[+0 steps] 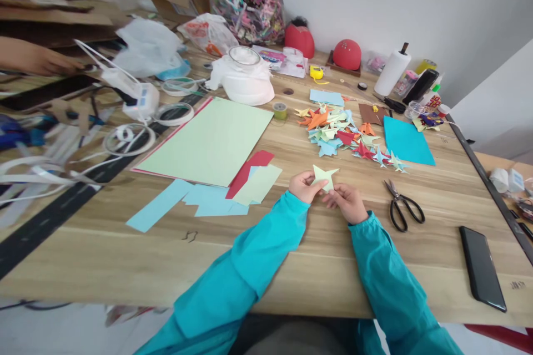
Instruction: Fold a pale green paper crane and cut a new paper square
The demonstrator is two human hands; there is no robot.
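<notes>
A pale green paper star (324,176) is held up just above the wooden table, its points spread outward. My left hand (305,184) pinches its left side between thumb and fingers. At its lower right edge, my right hand (346,201) has its fingertips closed on the paper. Beyond them lies a pile of folded paper stars (333,127) in orange, green, blue and red. Black-handled scissors (402,205) rest open to the right of my right hand. Left of my left hand are cut paper pieces in pale green (262,184), red (245,173) and light blue (160,205).
Large pale green sheets (212,138) lie at left centre, a turquoise sheet (408,141) at right. A black phone (483,266) is near the front right. Another person's hand (54,61) is at far left, near a power strip (144,101) and cables. Bags and boxes line the wall.
</notes>
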